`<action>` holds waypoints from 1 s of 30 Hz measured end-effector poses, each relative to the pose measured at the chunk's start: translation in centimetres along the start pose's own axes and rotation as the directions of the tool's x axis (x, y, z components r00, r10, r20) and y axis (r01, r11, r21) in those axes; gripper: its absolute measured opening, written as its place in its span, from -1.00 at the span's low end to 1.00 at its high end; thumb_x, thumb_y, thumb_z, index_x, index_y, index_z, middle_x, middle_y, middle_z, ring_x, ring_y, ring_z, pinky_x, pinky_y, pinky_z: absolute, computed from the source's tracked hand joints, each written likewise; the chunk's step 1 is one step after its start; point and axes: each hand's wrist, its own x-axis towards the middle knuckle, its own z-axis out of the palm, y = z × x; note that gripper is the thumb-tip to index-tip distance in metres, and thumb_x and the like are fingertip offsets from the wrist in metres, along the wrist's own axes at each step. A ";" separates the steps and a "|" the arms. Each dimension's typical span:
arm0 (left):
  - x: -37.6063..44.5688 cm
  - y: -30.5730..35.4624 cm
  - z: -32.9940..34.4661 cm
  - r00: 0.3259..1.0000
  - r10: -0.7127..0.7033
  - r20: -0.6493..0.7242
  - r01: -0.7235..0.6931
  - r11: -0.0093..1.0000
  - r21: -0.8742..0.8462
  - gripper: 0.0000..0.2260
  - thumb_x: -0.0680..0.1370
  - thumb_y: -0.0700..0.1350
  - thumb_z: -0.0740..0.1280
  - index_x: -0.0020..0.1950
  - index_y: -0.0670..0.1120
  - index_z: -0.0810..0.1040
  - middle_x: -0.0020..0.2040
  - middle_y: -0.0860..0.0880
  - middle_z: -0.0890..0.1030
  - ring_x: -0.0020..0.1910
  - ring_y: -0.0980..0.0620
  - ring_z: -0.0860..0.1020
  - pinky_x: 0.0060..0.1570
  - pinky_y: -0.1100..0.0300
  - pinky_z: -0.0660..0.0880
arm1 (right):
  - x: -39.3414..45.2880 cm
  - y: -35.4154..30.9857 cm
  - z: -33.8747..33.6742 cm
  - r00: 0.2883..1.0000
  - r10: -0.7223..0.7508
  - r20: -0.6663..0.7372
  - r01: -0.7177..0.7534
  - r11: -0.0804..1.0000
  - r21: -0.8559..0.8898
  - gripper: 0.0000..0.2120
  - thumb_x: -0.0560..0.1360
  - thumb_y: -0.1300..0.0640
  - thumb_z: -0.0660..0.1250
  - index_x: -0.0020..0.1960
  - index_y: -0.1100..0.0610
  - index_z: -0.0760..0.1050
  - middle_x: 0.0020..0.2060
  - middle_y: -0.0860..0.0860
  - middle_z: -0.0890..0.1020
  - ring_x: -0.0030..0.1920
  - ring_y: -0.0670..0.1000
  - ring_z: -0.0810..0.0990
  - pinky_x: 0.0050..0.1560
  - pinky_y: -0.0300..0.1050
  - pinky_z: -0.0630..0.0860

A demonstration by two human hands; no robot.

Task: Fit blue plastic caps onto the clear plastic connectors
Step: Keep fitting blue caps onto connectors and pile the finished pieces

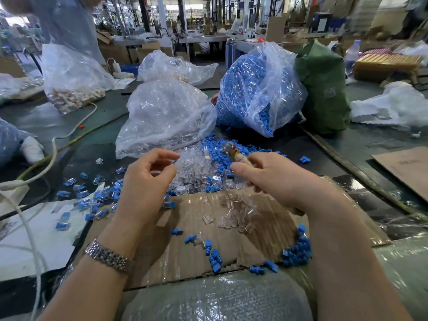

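Two hands work above the connector pile (196, 165): left hand (148, 181) pinches a clear connector (155, 173); right hand (275, 179) grips a wrapped tool (236, 154).

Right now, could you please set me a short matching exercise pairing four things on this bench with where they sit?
Things:
1. bag of blue caps
2. green bag
3. wristwatch
4. clear connectors

Places:
A. on the cardboard between the hands
B. on the left wrist
C. far right of the blue caps
D. behind the loose pile, right of the clear bag

Pairs: 1-D, 2-C, 3-B, 4-A
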 end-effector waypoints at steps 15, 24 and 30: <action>-0.3 -1.1 3.0 0.927 0.090 0.365 -0.332 0.651 0.683 -0.60 0.63 -0.12 0.17 0.42 0.21 0.48 0.33 0.21 0.47 0.31 0.11 0.32 0.23 0.06 0.17 | 2.2 0.5 2.9 0.975 0.108 -0.195 -0.191 0.853 -0.486 -0.52 0.56 -0.19 0.36 0.34 0.06 0.40 0.31 0.08 0.39 0.37 0.17 0.33 0.32 0.26 0.32; -0.4 -1.6 3.7 0.907 0.091 0.411 -0.374 0.624 0.686 -0.76 0.63 0.03 0.26 0.28 0.20 0.55 0.23 0.18 0.48 0.24 0.06 0.35 0.13 0.05 0.22 | 3.5 -1.7 6.0 0.978 -0.207 0.009 0.165 0.753 -0.637 -0.74 0.65 0.19 0.21 0.25 0.00 0.56 0.15 0.03 0.52 0.27 0.12 0.37 0.25 0.18 0.30; -0.3 -1.7 3.6 0.912 0.123 0.391 -0.364 0.684 0.632 -0.84 0.58 0.10 0.36 0.14 0.15 0.60 0.12 0.15 0.45 0.22 0.07 0.37 0.14 0.09 0.26 | 3.7 -1.7 6.4 0.980 -0.199 -0.018 0.152 0.799 -0.581 -0.84 0.64 0.13 0.26 0.18 0.02 0.56 0.13 0.06 0.51 0.25 0.13 0.42 0.26 0.15 0.36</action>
